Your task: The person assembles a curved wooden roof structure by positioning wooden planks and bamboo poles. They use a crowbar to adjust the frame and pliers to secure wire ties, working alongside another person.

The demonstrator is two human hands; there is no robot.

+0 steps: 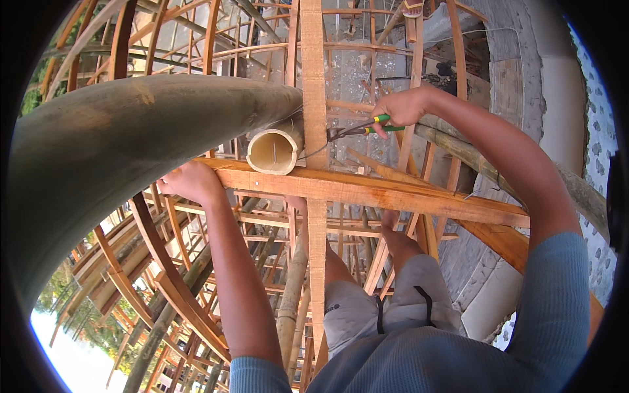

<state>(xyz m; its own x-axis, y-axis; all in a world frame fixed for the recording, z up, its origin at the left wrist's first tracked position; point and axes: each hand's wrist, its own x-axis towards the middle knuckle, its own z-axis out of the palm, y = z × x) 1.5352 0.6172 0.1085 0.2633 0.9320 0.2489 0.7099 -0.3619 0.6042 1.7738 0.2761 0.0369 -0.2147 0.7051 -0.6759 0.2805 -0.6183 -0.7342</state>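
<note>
My right hand (401,108) is closed on pliers (367,128) with green and yellow handles. Their dark jaws meet the edge of an upright plank (314,85), where a thin wire (313,154) runs. Left of that plank, a cut bamboo pole (275,152) shows its hollow end just above a horizontal wooden beam (367,190). My left hand (190,181) is curled at the beam's left end, its fingertips partly hidden. Over that hand, a thick bamboo pole (157,108) reaches in from the left toward the plank.
Wooden struts and bamboo poles (288,314) form a scaffold around and below me. My legs (400,245) stand among them, high over the floor. On the right are a concrete ledge (511,98) and another bamboo pole (472,160). Someone's sandalled foot (413,8) rests at the top.
</note>
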